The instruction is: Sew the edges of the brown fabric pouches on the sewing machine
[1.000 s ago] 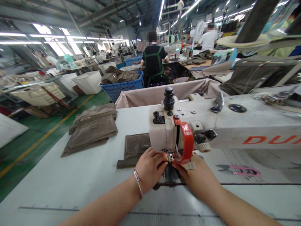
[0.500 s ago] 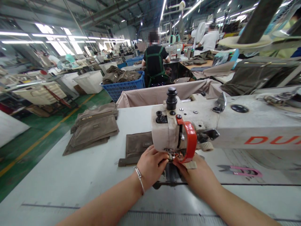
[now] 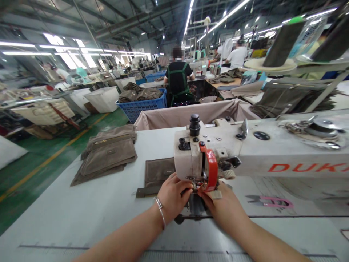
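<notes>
My left hand (image 3: 174, 193), wearing a silver bracelet, is closed in a pinch beside the presser foot of a white sewing machine (image 3: 231, 156). From the other side my right hand (image 3: 225, 203) reaches under the red guard (image 3: 211, 170), thumb and fingers pressed together by the needle. What the fingertips hold is too small and covered to make out. Just beyond my left hand lies a brown fabric panel (image 3: 156, 171) with a small label, partly behind the machine head. A narrow brown strip (image 3: 147, 192) runs along its near edge.
Stacked brown fabric pieces (image 3: 109, 156) lie at the table's left. Pink-handled thread snips (image 3: 275, 201) rest under the machine arm. Beyond the table are a pink cloth-lined bin (image 3: 160, 115), a blue basket (image 3: 144, 109) of brown pieces and a seated co-worker (image 3: 178, 78).
The view has shifted slightly, so the machine appears lower and further left. Both hands keep their pinch at the needle, with no clear movement relative to the machine.
</notes>
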`<state>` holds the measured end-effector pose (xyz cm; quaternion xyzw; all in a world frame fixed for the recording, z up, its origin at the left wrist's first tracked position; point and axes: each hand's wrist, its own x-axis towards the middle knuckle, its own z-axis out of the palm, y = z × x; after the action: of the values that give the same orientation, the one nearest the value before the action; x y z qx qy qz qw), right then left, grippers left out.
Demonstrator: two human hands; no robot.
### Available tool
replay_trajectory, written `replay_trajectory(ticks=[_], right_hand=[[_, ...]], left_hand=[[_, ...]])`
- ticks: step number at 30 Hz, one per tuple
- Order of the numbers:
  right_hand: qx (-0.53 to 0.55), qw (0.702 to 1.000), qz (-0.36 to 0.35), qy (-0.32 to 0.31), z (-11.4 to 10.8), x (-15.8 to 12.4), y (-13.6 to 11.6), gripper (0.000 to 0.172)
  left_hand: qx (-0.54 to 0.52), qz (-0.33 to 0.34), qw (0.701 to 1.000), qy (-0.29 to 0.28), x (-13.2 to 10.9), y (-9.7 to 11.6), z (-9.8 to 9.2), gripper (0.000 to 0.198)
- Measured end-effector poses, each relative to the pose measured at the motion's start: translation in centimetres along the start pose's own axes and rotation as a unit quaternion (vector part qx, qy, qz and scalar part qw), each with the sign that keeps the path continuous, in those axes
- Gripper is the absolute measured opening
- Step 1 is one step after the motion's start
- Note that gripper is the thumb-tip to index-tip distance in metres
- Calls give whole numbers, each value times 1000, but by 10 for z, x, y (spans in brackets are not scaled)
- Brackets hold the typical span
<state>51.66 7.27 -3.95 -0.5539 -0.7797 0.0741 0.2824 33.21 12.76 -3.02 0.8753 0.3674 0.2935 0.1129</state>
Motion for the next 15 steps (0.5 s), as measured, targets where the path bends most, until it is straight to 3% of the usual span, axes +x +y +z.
replay_trajectory(ticks=[8, 11, 15], right_hand=[[-9, 1000, 21, 10, 1, -1, -11, 18], [-8, 1000, 11, 19, 5, 1, -9, 30], [7, 999, -4, 50, 5, 3, -3, 28]], left_hand=[[5, 46, 997, 60, -7, 0, 1, 17], [13, 59, 997, 57, -10, -12, 7, 16], [39, 76, 996, 25, -5, -30, 10, 19]])
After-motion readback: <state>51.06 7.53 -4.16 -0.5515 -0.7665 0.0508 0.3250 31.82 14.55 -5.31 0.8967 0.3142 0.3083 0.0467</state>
